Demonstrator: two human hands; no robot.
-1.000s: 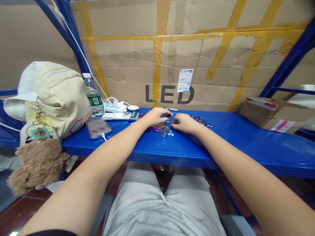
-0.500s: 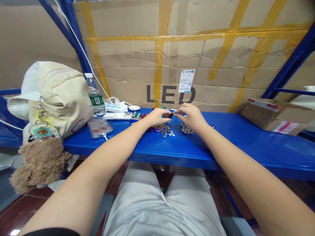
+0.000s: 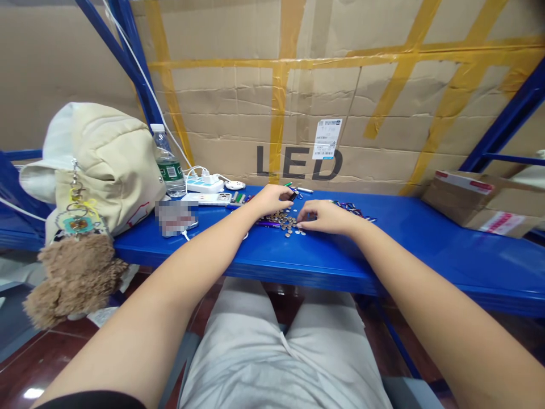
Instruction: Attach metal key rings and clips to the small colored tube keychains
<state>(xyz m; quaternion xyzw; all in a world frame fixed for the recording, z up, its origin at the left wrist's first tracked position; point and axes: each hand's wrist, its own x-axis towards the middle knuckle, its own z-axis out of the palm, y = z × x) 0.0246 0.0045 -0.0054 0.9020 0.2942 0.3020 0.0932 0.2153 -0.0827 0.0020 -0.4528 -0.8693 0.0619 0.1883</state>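
Small round coins (image 3: 286, 218) lie in a loose pile on the blue table, with a few silvery ones at its right edge. My left hand (image 3: 272, 201) is above the back of the pile, thumb and fingers closed on a small black object (image 3: 293, 196) whose kind I cannot make out. My right hand (image 3: 326, 217) rests low at the pile's right side, its fingers curled and the fingertips pressed together at the coins. Whatever is in that pinch is hidden. Purple pens (image 3: 269, 225) lie by the coins, partly behind my left forearm.
Patterned cords (image 3: 353, 210) lie beyond my right hand. At the left are a cream bag (image 3: 114, 165) with a plush charm (image 3: 76, 278), a water bottle (image 3: 170, 165), a power strip (image 3: 204, 183) and a phone (image 3: 208, 199). A cardboard box (image 3: 481, 201) sits at the right.
My right hand has come down from beside the black object to the coins, moving toward me. My left hand still holds the black object. The view has shifted slightly.
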